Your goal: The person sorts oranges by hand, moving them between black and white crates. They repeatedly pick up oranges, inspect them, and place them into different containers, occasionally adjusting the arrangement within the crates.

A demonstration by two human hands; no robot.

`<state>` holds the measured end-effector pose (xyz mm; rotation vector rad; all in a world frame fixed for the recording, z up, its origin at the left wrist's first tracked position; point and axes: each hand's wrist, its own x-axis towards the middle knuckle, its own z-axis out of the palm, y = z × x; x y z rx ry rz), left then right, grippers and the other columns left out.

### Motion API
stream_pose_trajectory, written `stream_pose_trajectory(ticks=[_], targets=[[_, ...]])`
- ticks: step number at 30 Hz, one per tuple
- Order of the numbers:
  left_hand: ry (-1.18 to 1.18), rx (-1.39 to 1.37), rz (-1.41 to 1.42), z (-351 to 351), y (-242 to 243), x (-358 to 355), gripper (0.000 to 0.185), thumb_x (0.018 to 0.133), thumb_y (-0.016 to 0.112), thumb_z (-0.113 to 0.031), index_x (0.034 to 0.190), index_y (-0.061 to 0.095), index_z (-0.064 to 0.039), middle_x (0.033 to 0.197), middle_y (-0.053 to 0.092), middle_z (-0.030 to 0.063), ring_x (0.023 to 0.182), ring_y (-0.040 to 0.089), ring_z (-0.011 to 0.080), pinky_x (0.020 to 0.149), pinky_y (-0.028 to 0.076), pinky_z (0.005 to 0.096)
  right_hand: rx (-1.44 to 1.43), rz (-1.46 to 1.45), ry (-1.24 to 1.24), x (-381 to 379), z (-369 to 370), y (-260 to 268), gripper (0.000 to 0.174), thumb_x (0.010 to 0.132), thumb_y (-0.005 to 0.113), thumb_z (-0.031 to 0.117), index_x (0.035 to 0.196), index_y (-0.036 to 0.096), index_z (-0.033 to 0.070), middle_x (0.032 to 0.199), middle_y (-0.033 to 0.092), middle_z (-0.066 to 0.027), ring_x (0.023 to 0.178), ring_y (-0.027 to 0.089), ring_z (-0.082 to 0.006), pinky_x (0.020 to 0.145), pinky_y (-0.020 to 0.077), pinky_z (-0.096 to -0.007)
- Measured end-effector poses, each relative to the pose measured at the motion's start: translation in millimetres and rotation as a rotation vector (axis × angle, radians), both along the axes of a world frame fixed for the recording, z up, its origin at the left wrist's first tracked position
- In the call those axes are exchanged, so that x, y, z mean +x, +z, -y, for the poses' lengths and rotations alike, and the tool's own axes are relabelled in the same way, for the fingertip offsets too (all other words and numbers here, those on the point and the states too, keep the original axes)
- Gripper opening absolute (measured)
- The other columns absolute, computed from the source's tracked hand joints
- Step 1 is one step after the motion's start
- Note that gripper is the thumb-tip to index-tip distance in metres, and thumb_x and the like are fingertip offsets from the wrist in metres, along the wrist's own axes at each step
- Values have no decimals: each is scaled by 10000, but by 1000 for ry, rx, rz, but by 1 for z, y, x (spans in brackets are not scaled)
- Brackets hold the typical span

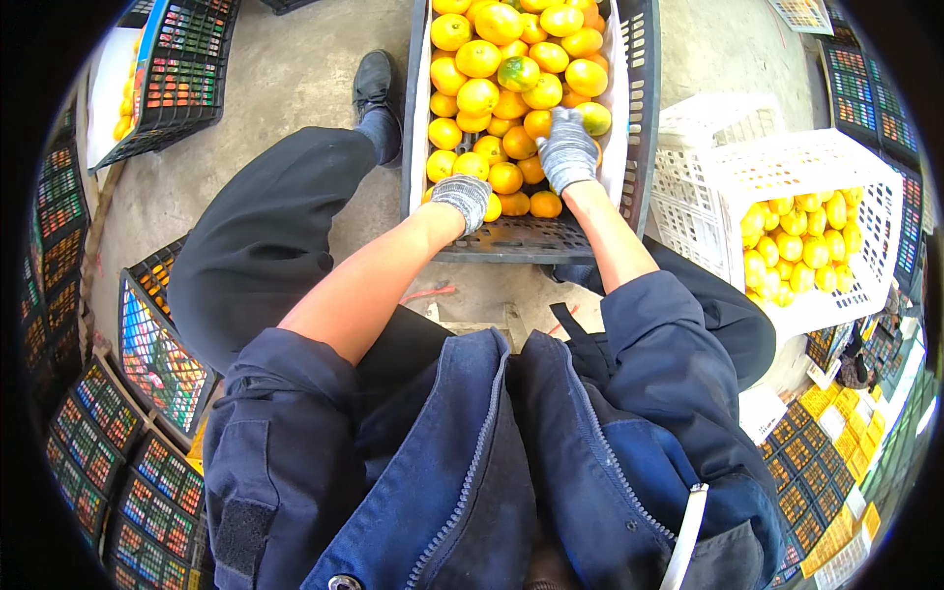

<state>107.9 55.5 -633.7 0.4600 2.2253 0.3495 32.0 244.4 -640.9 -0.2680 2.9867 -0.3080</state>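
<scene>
Before me stands a black plastic crate (640,110) with a white liner, filled with orange citrus fruits (478,96), a few of them partly green. Both hands wear grey knitted gloves. My left hand (463,200) reaches down at the near left part of the fruit, its fingers mostly hidden, so its hold cannot be made out. Further right and a little farther in, my right hand (571,147) lies on the fruits beside a greenish one (594,118). Its fingers point away from me, and whether they grip a fruit is unclear.
A tilted white plastic crate (881,214) holding yellow-orange fruits (800,243) stands at the right. At the upper left is a black crate (184,81) with a white liner; another black crate (166,369) is lower left. Stacked crates line both sides. My legs flank the fruit crate.
</scene>
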Motion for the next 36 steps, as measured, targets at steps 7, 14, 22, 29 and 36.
stream_pose_trajectory(ticks=[7,14,22,29,36], targets=[[153,73,10,4,-9,-1,261,890,572,-181,1103,651,-53,1090,677,201,1016,656,352,878,511,451,8,163,63,7,1,25,536,815,694,248,1284,511,64,1227,539,-180,1002,640,-361,820,541,-467],[210,95,7,4,-20,0,389,867,647,-241,1218,598,-79,1206,646,160,1116,619,346,951,478,460,217,658,377,53,1,15,647,788,718,246,1375,503,79,1334,523,-239,1164,581,-377,983,477,-426],[205,77,33,3,-10,-2,428,905,536,-205,1320,556,-100,1327,588,165,1206,576,352,1007,441,514,-184,802,254,45,-34,-7,670,761,752,229,1317,475,-23,1218,619,-244,1132,603,-371,962,483,-399],[188,86,58,2,-9,-4,429,918,483,-179,1333,549,-92,1339,580,179,1215,570,362,1009,436,532,-195,817,304,47,-29,-11,733,751,771,259,1330,452,-57,1236,592,-285,1156,581,-398,960,483,-415],[192,86,42,3,-10,-3,394,942,457,-186,1308,565,-87,1323,587,183,1203,575,364,1005,436,540,-186,898,314,37,-33,-11,700,771,759,297,1302,470,-57,1187,617,-289,1115,602,-407,950,485,-420]])
